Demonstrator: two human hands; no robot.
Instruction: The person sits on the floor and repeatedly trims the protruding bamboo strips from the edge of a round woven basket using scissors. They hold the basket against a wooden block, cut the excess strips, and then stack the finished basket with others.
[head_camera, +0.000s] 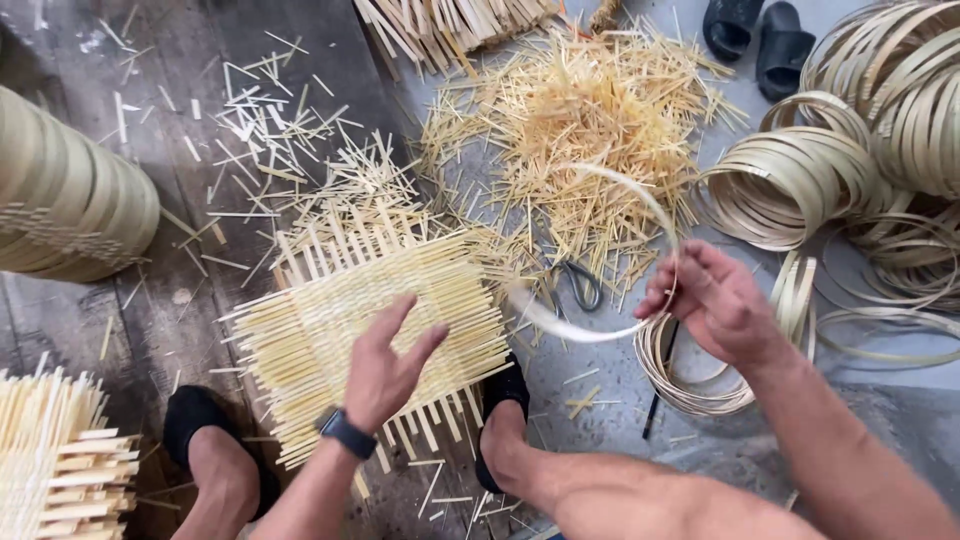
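Head view, looking down past my knees: my left hand (385, 365) hovers open over the woven bamboo mat (370, 320), fingers spread wide, holding nothing; I cannot tell whether the fingertips touch the slats. A dark wristwatch (347, 433) sits on that wrist. The mat lies flat on the floor between my 2 feet, its loose slat ends sticking out on every side, and the toe of my right black shoe (505, 390) rests on its near right corner. My left black shoe (195, 420) is just off the mat's near left corner.

My right hand (715, 300) is raised to the right of the mat, fingers pinched narrow on a thin pale bamboo strip (600, 330). The strip curves in a loop, up over the hand and down toward the mat's right edge; it is blurred along its length.

Beyond the mat lies a heap of short bamboo offcuts (585, 120), with a pair of scissors (580, 285) at its near edge. Coiled bamboo strip rings (790, 180) lie to the right, and 1 coil (690, 380) rests on the floor under my right hand. A pair of black sandals (760, 35) stands at the top. A stack of finished woven pieces (60, 470) sits at the lower left.
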